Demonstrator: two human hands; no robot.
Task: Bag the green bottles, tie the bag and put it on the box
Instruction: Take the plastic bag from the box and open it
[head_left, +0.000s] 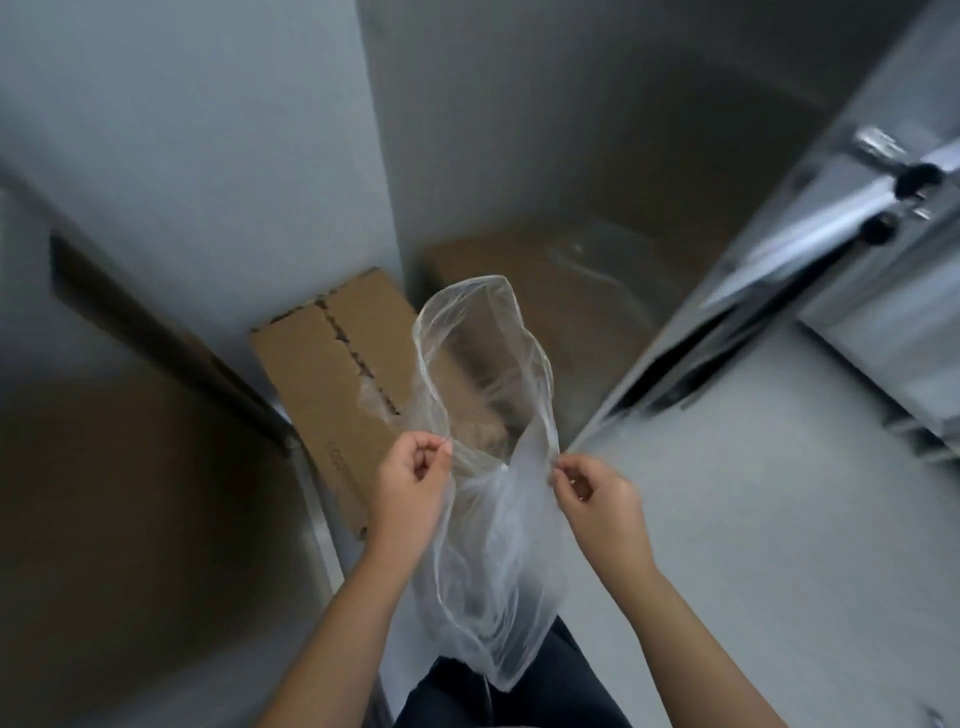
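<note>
A thin clear plastic bag (488, 545) hangs in front of me with its mouth pulled open and nothing visible inside it. My left hand (410, 483) pinches the bag's rim on the left side. My right hand (597, 493) pinches the rim on the right. A closed cardboard box (332, 384) lies on the floor beyond my left hand, against the wall corner. No green bottles are in view.
A second brown box (519, 280) with clear plastic on it sits farther back in the dim corner. A grey door (779, 467) with a metal handle (893, 176) stands at the right. A dark wooden surface (130, 493) fills the left.
</note>
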